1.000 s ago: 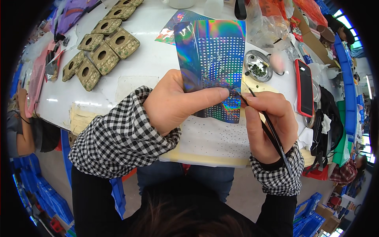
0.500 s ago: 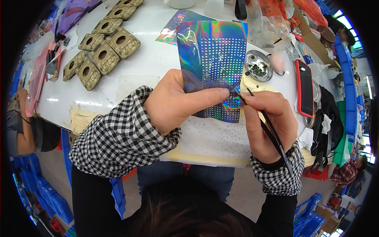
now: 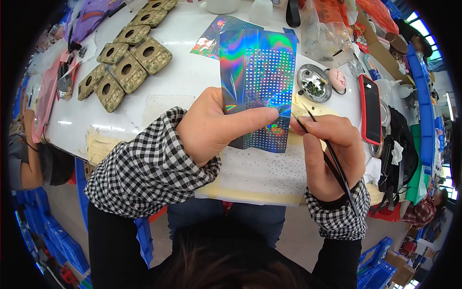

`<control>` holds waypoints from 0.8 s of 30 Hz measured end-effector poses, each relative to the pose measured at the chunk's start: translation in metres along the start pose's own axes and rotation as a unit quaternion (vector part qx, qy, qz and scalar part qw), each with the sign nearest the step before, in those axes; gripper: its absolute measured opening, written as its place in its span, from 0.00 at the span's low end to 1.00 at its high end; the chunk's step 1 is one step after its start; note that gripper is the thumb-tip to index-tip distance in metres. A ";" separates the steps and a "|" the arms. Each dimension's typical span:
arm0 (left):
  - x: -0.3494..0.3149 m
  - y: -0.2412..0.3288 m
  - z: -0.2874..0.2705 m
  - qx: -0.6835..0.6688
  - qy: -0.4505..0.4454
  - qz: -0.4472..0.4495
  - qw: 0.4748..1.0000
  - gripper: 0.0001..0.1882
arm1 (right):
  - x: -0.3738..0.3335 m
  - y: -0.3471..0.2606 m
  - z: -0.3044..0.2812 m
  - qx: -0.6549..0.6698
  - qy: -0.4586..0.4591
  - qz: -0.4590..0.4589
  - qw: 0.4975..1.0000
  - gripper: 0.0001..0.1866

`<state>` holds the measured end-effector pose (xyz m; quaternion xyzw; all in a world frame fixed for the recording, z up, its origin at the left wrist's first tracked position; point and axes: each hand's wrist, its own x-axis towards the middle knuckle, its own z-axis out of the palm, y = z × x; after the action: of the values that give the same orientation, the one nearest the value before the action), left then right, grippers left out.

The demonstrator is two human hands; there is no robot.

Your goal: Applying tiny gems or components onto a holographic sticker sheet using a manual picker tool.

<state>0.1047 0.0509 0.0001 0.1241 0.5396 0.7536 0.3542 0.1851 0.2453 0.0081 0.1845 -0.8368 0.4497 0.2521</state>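
My left hand [image 3: 226, 123] grips a shiny holographic sheet [image 3: 262, 58], thumb lying across its front and the other fingers hidden behind. Rows of small pale squares cover much of the sheet. Black tweezers [image 3: 333, 158] are pinched in my right hand [image 3: 332, 149], their tips up and slightly apart beside the sheet's right edge. Whether the tips hold anything is too small to tell. Below the sheet, white paper [image 3: 260, 176] with many tiny dark specks lies on the table. A round clear dish [image 3: 315, 83] of small dark green bits stands beyond my right hand.
Camouflage-patterned square pieces with round holes [image 3: 126, 69] lie at the left. A red-cased phone [image 3: 370, 110] and a small pink round object [image 3: 337, 80] sit at the right. Another holographic sheet [image 3: 207, 43] and plastic bags [image 3: 325, 33] are farther back. A person's arm [image 3: 30, 154] shows far left.
The holographic sheet has tilted and shifted slightly, changing its reflections. My right hand and the tweezers have drawn a little away from the sheet, their tips now farther apart.
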 end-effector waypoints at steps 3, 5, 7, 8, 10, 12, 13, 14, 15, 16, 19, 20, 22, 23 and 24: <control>0.000 0.001 0.002 -0.011 -0.001 0.002 1.000 0.14 | 0.000 0.000 -0.001 -0.005 0.003 0.000 1.000 0.13; -0.001 0.001 0.002 -0.012 -0.003 0.006 1.000 0.13 | 0.000 0.000 0.001 -0.006 0.000 -0.005 1.000 0.13; -0.001 0.003 0.003 -0.004 0.013 0.003 1.000 0.13 | 0.001 0.000 0.001 -0.010 -0.005 -0.010 1.000 0.13; -0.001 0.003 0.004 0.000 0.021 0.001 1.000 0.14 | 0.001 -0.001 0.001 -0.014 -0.007 -0.010 1.000 0.13; -0.001 0.000 0.005 -0.018 0.025 0.019 0.999 0.14 | 0.001 -0.001 0.001 -0.019 -0.012 -0.012 1.000 0.13; -0.001 -0.001 0.005 -0.018 0.024 0.024 0.999 0.14 | 0.002 0.000 0.001 -0.022 -0.015 -0.016 1.000 0.14; -0.001 0.000 0.004 -0.010 0.021 0.020 1.000 0.14 | 0.003 0.000 0.001 -0.025 -0.017 -0.021 0.999 0.14; -0.001 0.000 0.003 -0.002 0.018 0.015 1.000 0.14 | 0.003 0.000 0.001 -0.027 -0.019 -0.026 0.999 0.14; -0.001 0.000 0.002 -0.002 0.011 0.014 1.000 0.14 | 0.004 0.000 0.001 -0.029 -0.022 -0.031 0.999 0.14; -0.001 0.000 0.001 -0.002 0.003 0.012 1.000 0.13 | 0.004 -0.001 0.001 -0.033 -0.026 -0.033 0.999 0.14; 0.000 -0.002 0.001 -0.003 -0.003 0.017 1.000 0.13 | 0.005 -0.002 0.000 -0.043 -0.034 -0.037 0.998 0.14; 0.000 -0.003 0.001 -0.003 -0.002 0.020 1.000 0.13 | 0.005 -0.002 0.000 -0.043 -0.034 -0.037 0.998 0.14; -0.001 -0.003 0.001 -0.011 -0.004 0.016 1.000 0.13 | 0.005 -0.001 0.001 -0.040 -0.033 -0.036 0.998 0.14; -0.001 -0.003 0.001 -0.015 -0.005 0.015 1.000 0.13 | 0.005 0.000 0.001 -0.037 -0.033 -0.035 0.998 0.13; -0.001 -0.003 0.001 -0.018 -0.006 0.014 1.000 0.13 | 0.004 0.000 0.002 -0.034 -0.032 -0.035 0.998 0.13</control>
<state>0.1070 0.0512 -0.0020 0.1298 0.5223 0.7672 0.3489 0.1811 0.2436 0.0099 0.2191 -0.8522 0.4062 0.2465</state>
